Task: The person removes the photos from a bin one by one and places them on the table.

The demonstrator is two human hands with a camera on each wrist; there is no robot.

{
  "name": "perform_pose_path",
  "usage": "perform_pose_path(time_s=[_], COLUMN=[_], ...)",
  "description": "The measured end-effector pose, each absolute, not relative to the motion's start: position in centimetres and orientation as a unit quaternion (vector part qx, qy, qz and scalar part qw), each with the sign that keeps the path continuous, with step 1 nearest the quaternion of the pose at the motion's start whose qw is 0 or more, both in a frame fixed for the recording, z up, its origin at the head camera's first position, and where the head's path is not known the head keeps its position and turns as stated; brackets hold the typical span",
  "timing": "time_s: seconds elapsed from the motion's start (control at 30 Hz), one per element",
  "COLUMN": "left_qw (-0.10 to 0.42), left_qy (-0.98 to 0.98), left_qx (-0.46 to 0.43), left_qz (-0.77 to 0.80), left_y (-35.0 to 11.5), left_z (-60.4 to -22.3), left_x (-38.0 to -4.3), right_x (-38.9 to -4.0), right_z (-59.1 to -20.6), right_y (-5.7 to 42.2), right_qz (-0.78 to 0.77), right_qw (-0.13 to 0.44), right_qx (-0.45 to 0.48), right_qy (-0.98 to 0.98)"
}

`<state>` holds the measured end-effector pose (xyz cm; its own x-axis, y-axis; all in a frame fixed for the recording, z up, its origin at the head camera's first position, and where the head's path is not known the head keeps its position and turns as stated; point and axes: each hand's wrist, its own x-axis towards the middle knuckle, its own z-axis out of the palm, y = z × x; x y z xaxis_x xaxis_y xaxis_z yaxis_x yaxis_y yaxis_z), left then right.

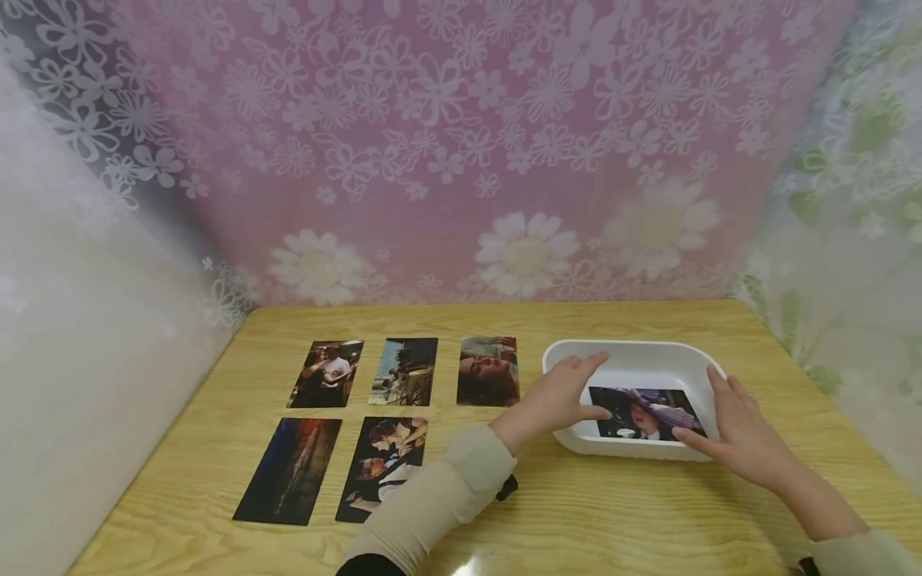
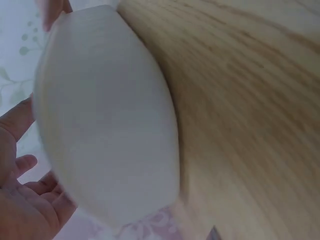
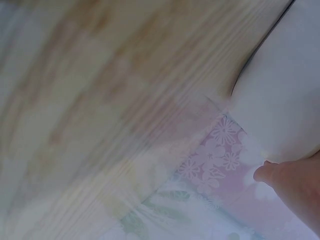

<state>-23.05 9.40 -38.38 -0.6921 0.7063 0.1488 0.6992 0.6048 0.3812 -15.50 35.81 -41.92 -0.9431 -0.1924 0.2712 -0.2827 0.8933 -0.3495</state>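
In the head view a white plastic basin (image 1: 634, 450) stands on the right part of the table. Lying inside it is a photo card (image 1: 644, 414) of a person in a wide purple hat. My left hand (image 1: 555, 400) reaches over the basin's left rim, thumb and fingers spread apart. At the other end, my right hand (image 1: 742, 432) lies over the right rim with its thumb above the card's corner; whether the thumb touches the card I cannot tell. The left wrist view shows the basin's outer wall (image 2: 110, 120) beside loosely extended fingers (image 2: 20, 117).
On the table's left half several photo cards lie flat in two rows, among them a dark blue-red card (image 1: 288, 472), a couple card (image 1: 327, 374) and a card partly behind my left sleeve (image 1: 382, 464). A flowered pink backdrop (image 1: 461, 160) borders the wooden table (image 1: 598, 520).
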Motion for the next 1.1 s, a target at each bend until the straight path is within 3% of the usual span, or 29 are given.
perform_pose_path(time_s=[0.47, 1.1], left_qw=[0.060, 0.162], left_qy=[0.926, 0.935], left_qx=[0.340, 0.314], left_qz=[0.154, 0.021], left_y=[13.8, 14.1], left_z=[-40.5, -41.1], left_x=[-24.6, -24.4], right_x=[-15.4, -15.3], right_z=[-42.1, -41.8], right_y=[35.7, 35.7], right_qz=[0.207, 0.200], right_qw=[0.122, 0.114], right_qx=[0.124, 0.117], right_qy=[-0.963, -0.966])
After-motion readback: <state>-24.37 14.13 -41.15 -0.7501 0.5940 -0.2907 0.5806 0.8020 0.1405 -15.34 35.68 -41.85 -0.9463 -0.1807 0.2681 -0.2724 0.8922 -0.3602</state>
